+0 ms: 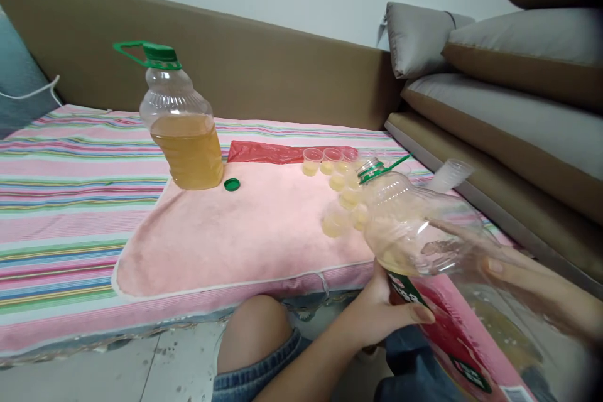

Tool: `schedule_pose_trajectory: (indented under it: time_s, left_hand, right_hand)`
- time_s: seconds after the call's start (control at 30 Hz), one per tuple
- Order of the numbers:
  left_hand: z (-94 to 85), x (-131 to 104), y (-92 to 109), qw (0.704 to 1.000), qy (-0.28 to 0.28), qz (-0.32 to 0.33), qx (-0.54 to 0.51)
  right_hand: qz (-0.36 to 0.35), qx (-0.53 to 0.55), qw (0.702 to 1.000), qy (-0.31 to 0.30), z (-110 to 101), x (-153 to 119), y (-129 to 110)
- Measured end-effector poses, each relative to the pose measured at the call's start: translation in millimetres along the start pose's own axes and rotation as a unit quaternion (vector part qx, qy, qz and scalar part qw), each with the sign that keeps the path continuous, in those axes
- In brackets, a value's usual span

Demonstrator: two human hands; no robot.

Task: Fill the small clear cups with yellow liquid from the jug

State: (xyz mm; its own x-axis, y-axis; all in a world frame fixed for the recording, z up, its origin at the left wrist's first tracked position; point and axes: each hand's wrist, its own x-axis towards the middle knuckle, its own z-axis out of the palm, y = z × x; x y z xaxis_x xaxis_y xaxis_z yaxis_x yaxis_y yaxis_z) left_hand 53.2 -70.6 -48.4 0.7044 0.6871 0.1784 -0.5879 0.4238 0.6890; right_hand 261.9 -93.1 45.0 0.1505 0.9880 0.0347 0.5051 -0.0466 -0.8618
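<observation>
– On the pink cloth [211,232], how far along?
– Part-way, I judged. Several small cups [311,163] held pale yellow liquid; a nested stack of cups [450,177] farther right looked unused. Liquid showed low in the tilted bottle [450,320] too.
– And the fingers?
– Left hand [380,309] curved wide, clasping the bottle at its label, thumb nearest. Right hand [512,265] held the opposite side, one finger stretched behind clear plastic. Mouth faced the cups; no stream made out.
</observation>
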Motion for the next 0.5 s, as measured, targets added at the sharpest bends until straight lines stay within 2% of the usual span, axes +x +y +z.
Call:
schedule_pose_trajectory:
  time_s: [0.07, 0.2, 0.37, 0.5]
  left_hand:
    - [-5.4, -4, 5, 1.0, 0.009, 0.01, 0.021]
    - [-17.7, -13, 15, 0.997, 0.037, 0.038, 0.062]
    - [-30.8, -30, 39, 0.987, 0.059, 0.079, 0.125]
    - [-39.9, -50, 64, 0.971, 0.129, 0.116, 0.166]
  right_hand:
    - [0.043, 0.072, 0.995, -0.06, 10, -7, 1]
    - [0.031, 0.161, 0.985, -0.058, 32, -16, 4]
    - [-0.059, 0.17, 0.982, -0.053, 63, -19, 0]
    - [-0.134, 0.191, 0.97, -0.061, 95, -13, -16]
